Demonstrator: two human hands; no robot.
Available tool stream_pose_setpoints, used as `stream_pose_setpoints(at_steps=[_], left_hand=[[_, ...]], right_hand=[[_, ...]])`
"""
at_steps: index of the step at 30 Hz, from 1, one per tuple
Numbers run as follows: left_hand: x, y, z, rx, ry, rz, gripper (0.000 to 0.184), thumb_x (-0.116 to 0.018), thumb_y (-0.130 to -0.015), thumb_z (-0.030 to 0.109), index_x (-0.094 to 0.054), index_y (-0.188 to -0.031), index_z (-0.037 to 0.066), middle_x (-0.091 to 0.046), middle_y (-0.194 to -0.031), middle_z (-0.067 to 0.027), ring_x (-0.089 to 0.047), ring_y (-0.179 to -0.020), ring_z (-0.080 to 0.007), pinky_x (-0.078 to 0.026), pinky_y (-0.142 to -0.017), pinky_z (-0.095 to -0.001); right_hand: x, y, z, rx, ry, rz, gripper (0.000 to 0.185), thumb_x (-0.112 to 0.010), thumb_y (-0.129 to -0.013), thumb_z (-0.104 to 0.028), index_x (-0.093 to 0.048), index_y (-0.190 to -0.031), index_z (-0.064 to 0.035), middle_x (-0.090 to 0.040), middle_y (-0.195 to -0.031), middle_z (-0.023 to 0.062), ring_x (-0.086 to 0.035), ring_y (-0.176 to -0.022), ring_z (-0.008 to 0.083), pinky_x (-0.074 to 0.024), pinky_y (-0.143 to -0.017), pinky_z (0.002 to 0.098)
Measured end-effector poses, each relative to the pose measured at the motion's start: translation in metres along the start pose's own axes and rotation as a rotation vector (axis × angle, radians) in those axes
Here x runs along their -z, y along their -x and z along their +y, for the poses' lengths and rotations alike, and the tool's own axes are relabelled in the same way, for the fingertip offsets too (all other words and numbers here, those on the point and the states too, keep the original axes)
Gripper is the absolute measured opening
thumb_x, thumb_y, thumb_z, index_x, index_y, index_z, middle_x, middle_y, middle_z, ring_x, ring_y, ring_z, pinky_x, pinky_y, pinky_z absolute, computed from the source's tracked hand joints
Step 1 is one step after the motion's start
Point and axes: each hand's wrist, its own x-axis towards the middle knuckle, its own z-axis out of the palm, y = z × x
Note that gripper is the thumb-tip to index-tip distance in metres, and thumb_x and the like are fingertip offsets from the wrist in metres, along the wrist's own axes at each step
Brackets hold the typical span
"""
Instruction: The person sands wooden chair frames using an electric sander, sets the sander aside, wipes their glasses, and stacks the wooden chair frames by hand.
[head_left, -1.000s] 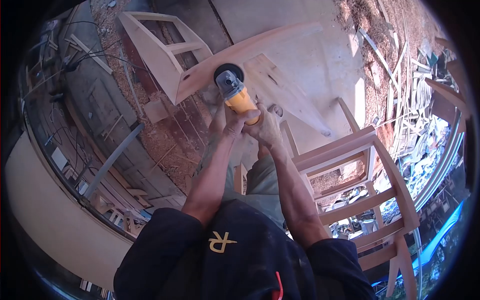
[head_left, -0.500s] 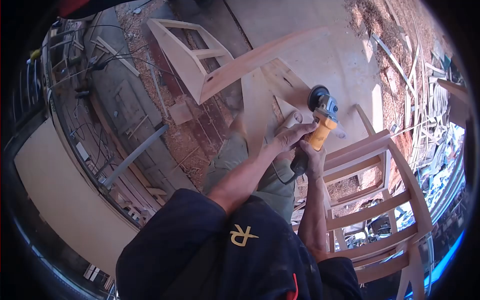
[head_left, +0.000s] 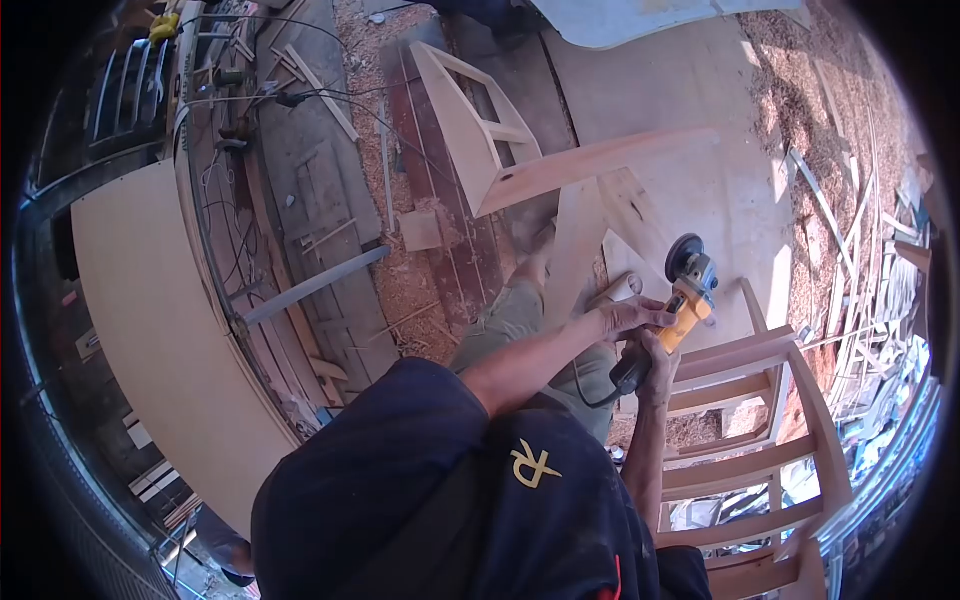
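My right hand (head_left: pixel 660 362) is wrapped around the yellow body of an angle grinder (head_left: pixel 686 314), near its dark rear end. The fingers of my left hand (head_left: pixel 640 318) are closed against the near side of that body, close to the switch. A round dark disc (head_left: pixel 685 257) sits at the grinder's far end, apart from any wood. From the rear, a black cord (head_left: pixel 592 401) loops over my trouser leg. Ahead, an angled wooden frame (head_left: pixel 590 163) with a long board stands over the ground.
To the right stands a slatted wooden frame (head_left: pixel 795 440), close to my right forearm. A pale panel (head_left: pixel 150 320) lies left. Cables (head_left: pixel 330 95), wood strips (head_left: pixel 320 90) and sawdust (head_left: pixel 405 290) cover the ground. Dark clothing of another person (head_left: pixel 485 14) shows at the top edge.
The view has turned, so the surroundings appear shifted right and down. Both hands stay on the grinder. Dark clothing and a pale sheet now show at the top.
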Motion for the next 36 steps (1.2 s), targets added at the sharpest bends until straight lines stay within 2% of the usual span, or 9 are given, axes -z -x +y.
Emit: stream_pose_setpoints(at_steps=[10,22,25,27,29,31,33,35,36], left_hand=[[-0.009,0.037,0.013,0.039,0.035,-0.036,0.060,-0.084,-0.088,0.027,-0.062,-0.138,0.002,-0.069,-0.126,-0.0083,-0.068,-0.114,-0.0196,-0.056,-0.099,-0.0356],[0.008,0.071,0.042,0.034,-0.067,-0.023,0.056,-0.083,-0.089,0.032,-0.065,-0.134,0.003,-0.070,-0.122,-0.0048,-0.067,-0.111,-0.0174,-0.054,-0.099,-0.0342],[0.043,0.085,0.038,0.052,-0.242,0.003,0.056,-0.083,-0.089,0.031,-0.066,-0.135,0.002,-0.071,-0.122,-0.0047,-0.068,-0.112,-0.0165,-0.054,-0.099,-0.0323],[0.056,0.120,0.070,0.101,-0.561,0.252,0.051,-0.079,-0.093,0.022,-0.063,-0.136,0.001,-0.069,-0.125,-0.0067,-0.068,-0.110,-0.0135,-0.057,-0.094,-0.0326],[0.113,0.139,0.083,-0.111,-0.898,0.384,0.057,-0.079,-0.090,0.024,-0.061,-0.138,-0.002,-0.069,-0.132,-0.0130,-0.070,-0.114,-0.0195,-0.057,-0.094,-0.0351],[0.134,0.168,0.134,-0.169,-1.283,0.645,0.063,-0.076,-0.088,0.031,-0.062,-0.138,-0.004,-0.067,-0.135,-0.0203,-0.068,-0.121,-0.0309,-0.054,-0.103,-0.0381],[0.167,0.179,0.178,-0.363,-1.700,0.834,0.076,-0.072,-0.086,0.044,-0.057,-0.142,-0.003,-0.062,-0.140,-0.0238,-0.057,-0.134,-0.0372,-0.041,-0.117,-0.0468],[0.167,0.180,0.226,-0.049,-1.835,0.977,0.089,-0.070,-0.084,0.054,-0.048,-0.151,-0.002,-0.050,-0.153,-0.0224,-0.044,-0.147,-0.0329,-0.023,-0.124,-0.0586],[0.177,0.177,0.240,0.000,-1.911,0.948,0.093,-0.070,-0.083,0.056,-0.044,-0.153,-0.001,-0.045,-0.156,-0.0216,-0.040,-0.149,-0.0320,-0.020,-0.124,-0.0620]], right_hand=[[-0.024,0.028,-0.017,0.000,0.086,-0.049,0.040,-0.074,-0.088,-0.027,-0.061,-0.110,0.0038,-0.066,-0.082,0.0093,-0.066,-0.067,0.0178,-0.0551,-0.063,0.0297],[-0.063,0.020,-0.013,-0.030,0.082,-0.024,0.041,-0.077,-0.084,-0.026,-0.062,-0.109,0.0031,-0.066,-0.080,0.0091,-0.066,-0.066,0.0179,-0.0548,-0.063,0.0304],[-0.071,0.024,-0.012,-0.004,0.123,-0.018,0.038,-0.076,-0.084,-0.025,-0.062,-0.105,0.0033,-0.066,-0.079,0.0086,-0.065,-0.065,0.0168,-0.0536,-0.063,0.0296],[-0.073,0.027,-0.010,-0.055,0.170,0.020,0.037,-0.075,-0.083,-0.026,-0.063,-0.103,0.0033,-0.066,-0.077,0.0082,-0.064,-0.065,0.0161,-0.0527,-0.062,0.0292],[-0.071,0.029,-0.006,-0.089,0.197,0.052,0.038,-0.076,-0.082,-0.025,-0.063,-0.103,0.0036,-0.066,-0.076,0.0084,-0.065,-0.064,0.0164,-0.0531,-0.062,0.0295],[-0.067,0.032,0.001,-0.110,0.208,0.074,0.040,-0.079,-0.079,-0.022,-0.063,-0.104,0.0043,-0.067,-0.075,0.0092,-0.066,-0.064,0.0175,-0.0547,-0.062,0.0306],[-0.072,0.034,0.005,-0.103,0.204,0.117,0.037,-0.079,-0.079,-0.022,-0.064,-0.100,0.0041,-0.067,-0.074,0.0092,-0.066,-0.064,0.0176,-0.0547,-0.062,0.0306],[-0.077,0.036,0.006,-0.128,0.229,0.154,0.036,-0.079,-0.077,-0.023,-0.065,-0.097,0.0042,-0.068,-0.075,0.0097,-0.066,-0.064,0.0177,-0.0548,-0.062,0.0308],[-0.080,0.037,0.006,-0.141,0.216,0.154,0.037,-0.079,-0.077,-0.023,-0.065,-0.097,0.0042,-0.068,-0.075,0.0096,-0.066,-0.064,0.0177,-0.0549,-0.062,0.0307]])
